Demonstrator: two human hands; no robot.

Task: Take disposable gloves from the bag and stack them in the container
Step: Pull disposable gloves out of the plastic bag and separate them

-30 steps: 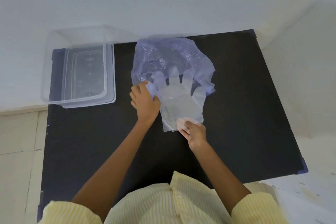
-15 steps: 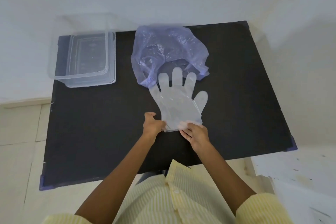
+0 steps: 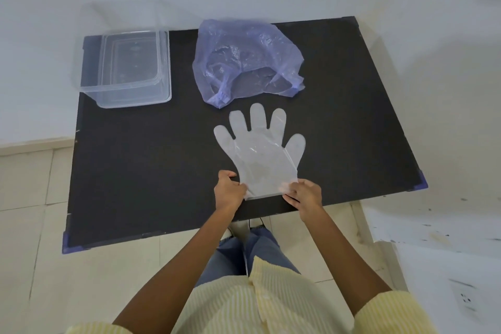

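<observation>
A clear disposable glove (image 3: 261, 152) lies flat on the black table (image 3: 141, 171), fingers pointing away from me. My left hand (image 3: 229, 192) pinches the left corner of its cuff. My right hand (image 3: 303, 195) pinches the right corner. Beyond the glove's fingertips sits a crumpled purple plastic bag (image 3: 244, 62), its mouth facing me, clear of the glove. An empty clear plastic container (image 3: 130, 68) stands at the table's far left corner, well left of both hands.
The table's near edge runs just below my hands. White walls rise behind and to the right. A tiled floor lies to the left and below, and a white paint-flecked surface (image 3: 439, 225) sits at the lower right.
The glove has been drawn fully out of the bag towards me and now lies flat apart from it. My left hand left the bag's mouth and took the cuff's left corner.
</observation>
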